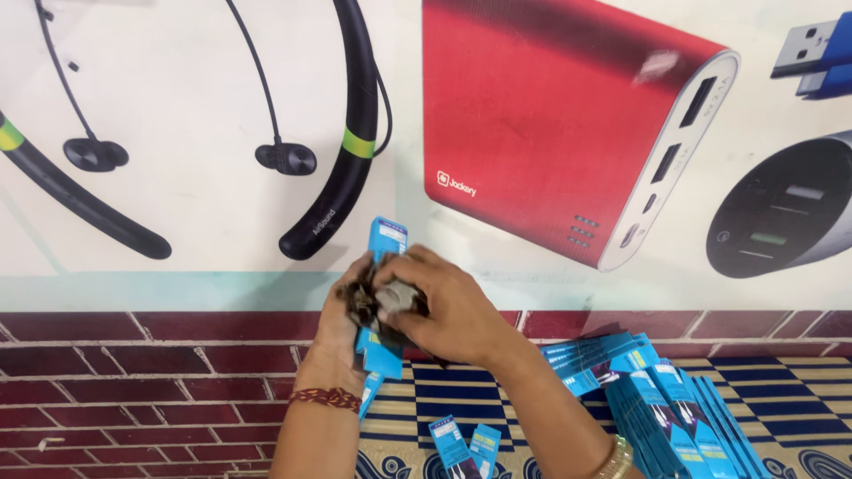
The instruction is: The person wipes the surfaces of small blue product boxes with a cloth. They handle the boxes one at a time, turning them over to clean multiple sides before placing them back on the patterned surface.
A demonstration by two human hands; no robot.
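A person's left hand (342,324) and right hand (453,310) are closing together around a slim blue box (383,293), both pinching a dark bundled cable (377,306) against it, the box's top poking above the fingers. Right of the box, a fanned stack of matching blue boxes (657,399) is lying on the checkered surface (799,390); two loose boxes (466,448) are lying below it.

The light is bright and even, daylight-like, falling from above; my hands cast a soft shadow on the wall poster (222,106) behind; a pale glare patch sits on the printed red power bank (568,115); my fingers blur slightly; edges stay mostly sharp.
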